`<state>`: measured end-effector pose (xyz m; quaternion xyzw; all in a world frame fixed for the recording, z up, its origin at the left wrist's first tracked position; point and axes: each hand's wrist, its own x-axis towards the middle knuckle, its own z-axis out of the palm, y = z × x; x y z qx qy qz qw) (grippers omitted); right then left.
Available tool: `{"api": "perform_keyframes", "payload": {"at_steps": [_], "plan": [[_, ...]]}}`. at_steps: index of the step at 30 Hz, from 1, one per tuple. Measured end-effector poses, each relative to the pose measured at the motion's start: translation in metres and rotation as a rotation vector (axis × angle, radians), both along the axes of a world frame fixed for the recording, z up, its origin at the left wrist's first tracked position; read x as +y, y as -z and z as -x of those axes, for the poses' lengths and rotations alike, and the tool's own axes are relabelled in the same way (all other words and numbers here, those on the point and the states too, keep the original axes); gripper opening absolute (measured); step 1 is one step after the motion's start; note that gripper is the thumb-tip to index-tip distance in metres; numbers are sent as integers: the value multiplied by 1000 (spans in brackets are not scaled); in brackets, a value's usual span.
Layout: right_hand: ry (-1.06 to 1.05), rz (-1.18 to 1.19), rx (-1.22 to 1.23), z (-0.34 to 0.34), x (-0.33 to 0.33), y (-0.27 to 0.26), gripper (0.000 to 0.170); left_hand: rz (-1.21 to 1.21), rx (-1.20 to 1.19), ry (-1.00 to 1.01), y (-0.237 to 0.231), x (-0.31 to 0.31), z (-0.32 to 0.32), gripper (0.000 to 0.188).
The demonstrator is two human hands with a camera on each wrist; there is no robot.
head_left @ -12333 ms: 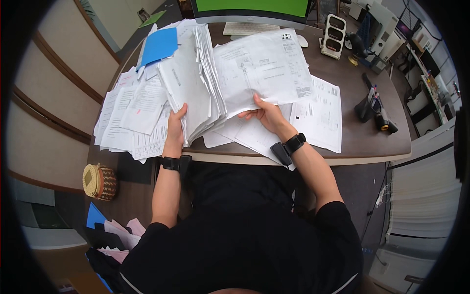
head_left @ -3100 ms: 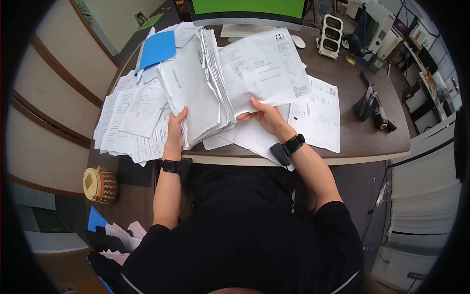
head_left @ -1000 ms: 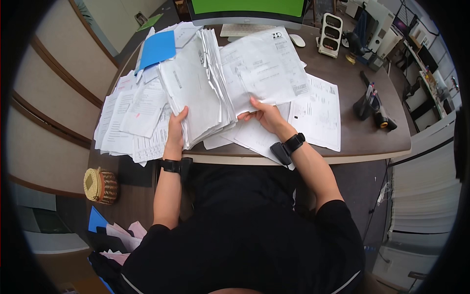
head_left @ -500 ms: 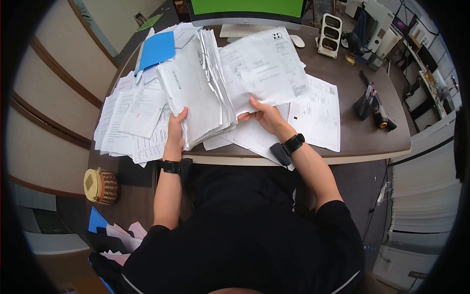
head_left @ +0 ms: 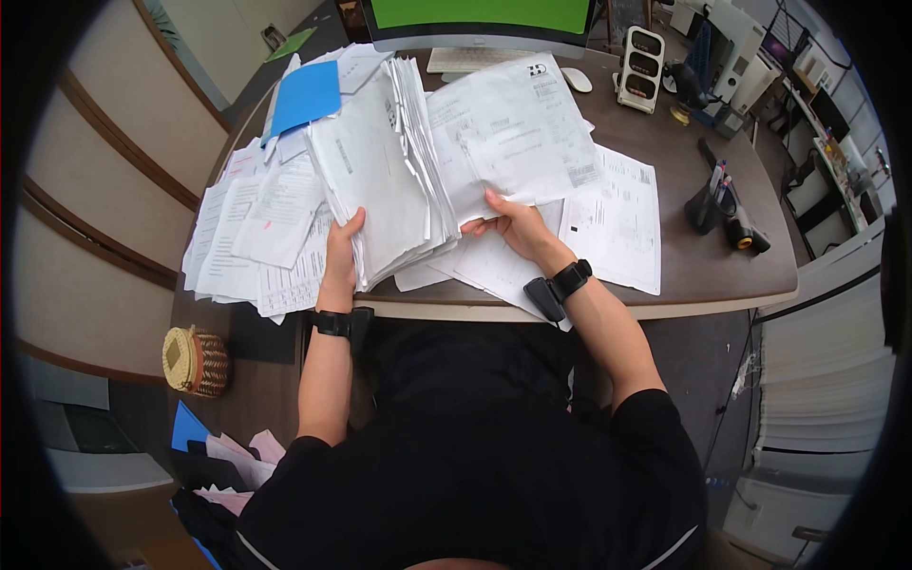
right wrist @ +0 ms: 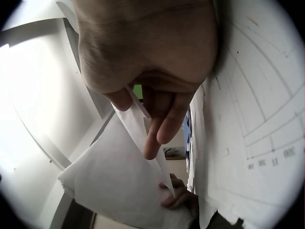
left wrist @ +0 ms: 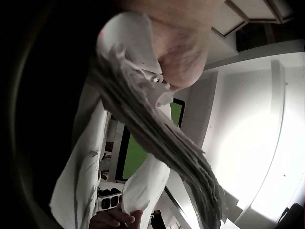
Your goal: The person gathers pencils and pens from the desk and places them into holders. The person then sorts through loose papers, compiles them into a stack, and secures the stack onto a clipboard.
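My left hand (head_left: 342, 249) grips the left edge of a thick stack of paper (head_left: 375, 180), its thumb on top. In the left wrist view the layered edges of the stack (left wrist: 157, 129) run diagonally below that hand (left wrist: 183, 52). With thumb above and fingers beneath, my right hand (head_left: 518, 224) pinches the lower edge of a printed sheet (head_left: 513, 133), which is tilted up beside the stack. The right wrist view has the right hand's fingers (right wrist: 167, 129) at the folded-back sheet (right wrist: 119, 167), with the left hand (right wrist: 178, 194) beyond.
Loose printed papers (head_left: 256, 228) and a blue folder (head_left: 306, 92) lie to the left on the desk (head_left: 698, 256). More sheets (head_left: 617, 223) lie at right. Behind are a keyboard (head_left: 475, 60), monitor (head_left: 480, 14) and mouse (head_left: 577, 80). A pen holder (head_left: 708, 207) stands right; a woven basket (head_left: 198, 361) sits lower left.
Over the last second both hands and papers stay nearly still. Compared with the oldest frame, the stack's right side has spread slightly rightward, and the held sheet has shifted slightly left.
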<state>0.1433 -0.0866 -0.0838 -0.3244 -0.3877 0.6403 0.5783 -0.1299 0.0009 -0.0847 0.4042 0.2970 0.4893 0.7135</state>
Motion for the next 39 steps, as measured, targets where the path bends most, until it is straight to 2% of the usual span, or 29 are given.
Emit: {"api": "perform_keyframes", "payload": {"at_steps": [39], "plan": [[-8, -3, -43, 0, -1, -1, 43, 2, 19, 1, 1, -2, 1, 49]]}}
